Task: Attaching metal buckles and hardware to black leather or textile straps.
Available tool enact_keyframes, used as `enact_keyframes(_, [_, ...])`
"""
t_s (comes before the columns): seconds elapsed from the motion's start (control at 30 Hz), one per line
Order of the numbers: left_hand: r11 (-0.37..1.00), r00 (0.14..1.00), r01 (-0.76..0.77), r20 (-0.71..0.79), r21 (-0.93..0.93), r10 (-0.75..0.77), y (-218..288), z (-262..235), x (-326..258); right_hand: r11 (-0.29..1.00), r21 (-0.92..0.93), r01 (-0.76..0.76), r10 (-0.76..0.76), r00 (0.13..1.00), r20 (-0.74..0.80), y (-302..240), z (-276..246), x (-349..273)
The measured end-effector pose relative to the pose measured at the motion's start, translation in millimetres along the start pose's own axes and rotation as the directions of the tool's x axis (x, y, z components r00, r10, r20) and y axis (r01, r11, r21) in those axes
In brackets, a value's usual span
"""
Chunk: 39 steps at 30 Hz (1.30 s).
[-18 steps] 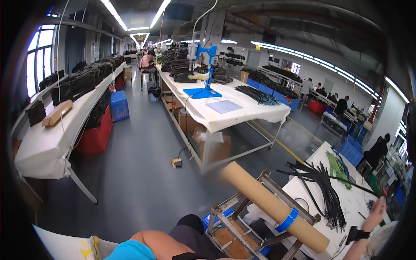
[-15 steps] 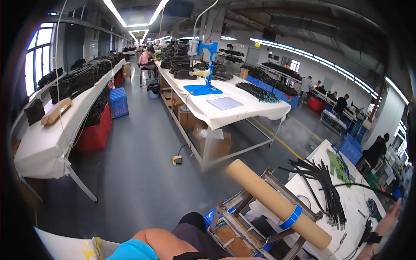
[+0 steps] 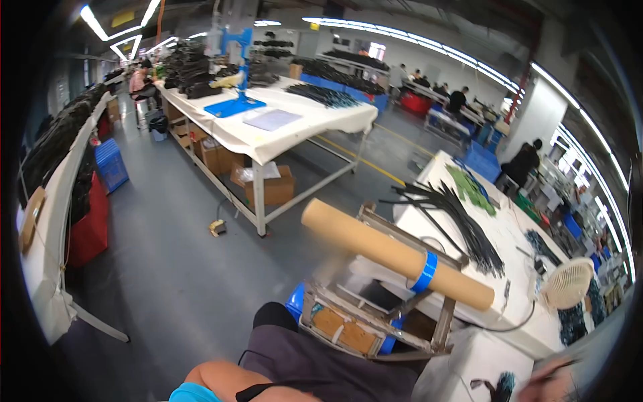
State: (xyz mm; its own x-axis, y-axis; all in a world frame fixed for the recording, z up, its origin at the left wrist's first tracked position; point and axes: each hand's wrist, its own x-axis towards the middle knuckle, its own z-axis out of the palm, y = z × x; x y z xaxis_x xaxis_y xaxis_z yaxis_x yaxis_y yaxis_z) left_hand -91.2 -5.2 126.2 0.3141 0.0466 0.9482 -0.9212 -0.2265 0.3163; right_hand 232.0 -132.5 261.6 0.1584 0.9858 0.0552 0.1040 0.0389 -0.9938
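My right hand (image 3: 550,383) is at the lower right edge, smeared by motion, its fingers unclear. A thin dark line shows by it; I cannot make out whether it is held. Nearest to it is a small bundle of dark and teal strips (image 3: 504,386) on a white surface. Of my left arm, only the bent arm (image 3: 228,382) below a bright blue sleeve shows at the bottom; the left hand is out of view. In front of me a brown cardboard tube (image 3: 362,240) with a blue band (image 3: 426,271) lies slantwise across a worn metal frame (image 3: 375,338).
Black strips (image 3: 462,231) and green strips (image 3: 471,189) lie on the white table (image 3: 429,179) at right, near a pale fan (image 3: 568,283). Ahead, another white table (image 3: 321,127) bears a blue press (image 3: 236,106). A red bin (image 3: 89,224) and blue crate (image 3: 111,164) stand left.
My view has turned right, bringing the fan in. My right hand has come lower and nearer; the long black strip that stretched toward it no longer shows there.
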Motion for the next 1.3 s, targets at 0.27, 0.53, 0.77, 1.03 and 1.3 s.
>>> enact_keyframes(0.27, [0.248, 0.255, 0.965, -0.494, 0.082, -0.831, -61.8, -13.1, -40.0, 0.904, 0.036, -0.426, 0.348, 0.782, 0.517, 174.1, 86.1, 42.6])
enact_keyframes(0.53, [0.294, 0.078, 0.827, -0.42, -0.48, -0.904, -80.1, 4.9, -94.3, 0.896, -0.023, -0.443, 0.34, 0.652, 0.678, 211.6, 103.2, 46.0])
enact_keyframes(0.77, [0.184, 0.248, 0.969, -0.672, 0.166, -0.698, -73.7, -1.9, -84.9, 0.857, -0.201, -0.474, 0.477, 0.585, 0.656, 253.8, 60.2, 38.1])
enact_keyframes(1.03, [0.155, 0.287, 0.953, -0.619, 0.259, -0.731, -91.9, -0.4, -83.3, 0.965, -0.239, 0.11, 0.035, 0.846, 0.532, 230.1, 89.8, 66.5])
enact_keyframes(1.3, [0.089, 0.15, 0.988, -0.646, 0.126, -0.748, -93.1, -0.4, -80.6, 0.986, -0.158, 0.057, -0.003, 0.947, 0.32, 248.6, 107.0, 51.3])
